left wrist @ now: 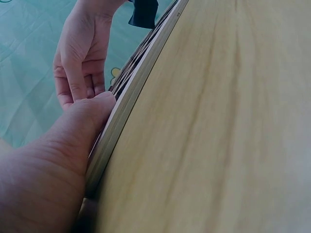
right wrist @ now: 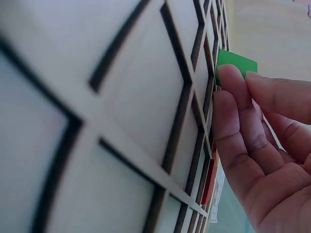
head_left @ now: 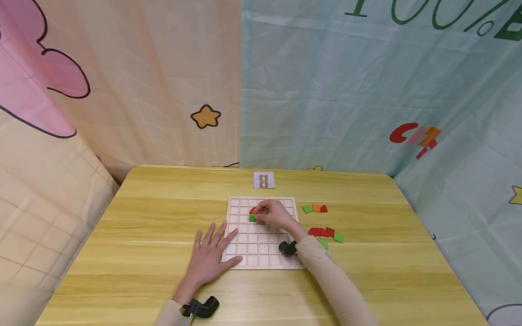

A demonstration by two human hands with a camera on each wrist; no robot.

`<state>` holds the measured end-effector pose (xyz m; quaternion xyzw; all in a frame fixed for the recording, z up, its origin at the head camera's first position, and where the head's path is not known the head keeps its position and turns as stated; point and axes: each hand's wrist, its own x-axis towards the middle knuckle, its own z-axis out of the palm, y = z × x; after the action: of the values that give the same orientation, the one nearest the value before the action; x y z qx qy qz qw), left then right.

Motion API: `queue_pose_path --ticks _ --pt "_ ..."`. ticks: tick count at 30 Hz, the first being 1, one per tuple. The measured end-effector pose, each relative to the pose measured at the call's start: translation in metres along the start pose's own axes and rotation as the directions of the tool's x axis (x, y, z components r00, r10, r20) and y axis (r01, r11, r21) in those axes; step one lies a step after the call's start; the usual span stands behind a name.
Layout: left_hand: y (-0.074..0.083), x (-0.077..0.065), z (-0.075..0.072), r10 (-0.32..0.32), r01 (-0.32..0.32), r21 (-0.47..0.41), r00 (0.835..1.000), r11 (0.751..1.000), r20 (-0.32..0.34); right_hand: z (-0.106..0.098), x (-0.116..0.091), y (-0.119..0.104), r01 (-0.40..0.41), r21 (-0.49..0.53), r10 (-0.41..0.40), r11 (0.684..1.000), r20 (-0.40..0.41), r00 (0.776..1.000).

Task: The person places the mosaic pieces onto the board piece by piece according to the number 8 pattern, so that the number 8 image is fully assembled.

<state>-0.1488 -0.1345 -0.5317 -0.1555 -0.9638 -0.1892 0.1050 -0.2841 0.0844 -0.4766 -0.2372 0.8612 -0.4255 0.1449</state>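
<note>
A pale grid board (head_left: 253,260) of square cells lies on the table. My right hand (head_left: 274,213) is over its upper middle, pinching a green tile (right wrist: 237,62) between thumb and fingertips, close to the grid. A red piece (head_left: 252,210) sits in the grid just beyond that tile, partly hidden by my fingers; in the right wrist view its edge (right wrist: 210,182) shows low along the board. With fingers spread, my left hand (head_left: 209,258) rests flat at the board's left edge, fingertips and thumb over the rim.
On the wooden table (head_left: 142,235), right of the board, lie a short row with an orange tile (head_left: 316,208) and, nearer, several red pieces (head_left: 323,232) with green tiles (head_left: 338,237) beside them. A small pattern card (head_left: 263,180) lies beyond the board. Curtains hang behind.
</note>
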Motion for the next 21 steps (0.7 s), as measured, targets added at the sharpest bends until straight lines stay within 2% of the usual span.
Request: queue_pose_path --ticks 5,15,21 --pt "0.0007 0.0003 0.0003 -0.004 0.004 -0.004 1.0 1.0 0.002 0.0013 -0.0001 -0.0011 -0.005 -0.01 0.005 1.0 0.003 1.0" --pt "0.0008 0.0009 0.0016 -0.001 0.001 -0.009 1.0 1.0 -0.011 0.0018 0.0001 -0.0042 -0.013 -0.099 0.01 0.995 -0.03 0.999" --pt "-0.0009 -0.0002 0.0032 0.006 -0.006 -0.008 1.0 1.0 -0.026 0.0039 0.003 -0.0047 0.021 -0.144 -0.026 0.989 -0.033 0.999"
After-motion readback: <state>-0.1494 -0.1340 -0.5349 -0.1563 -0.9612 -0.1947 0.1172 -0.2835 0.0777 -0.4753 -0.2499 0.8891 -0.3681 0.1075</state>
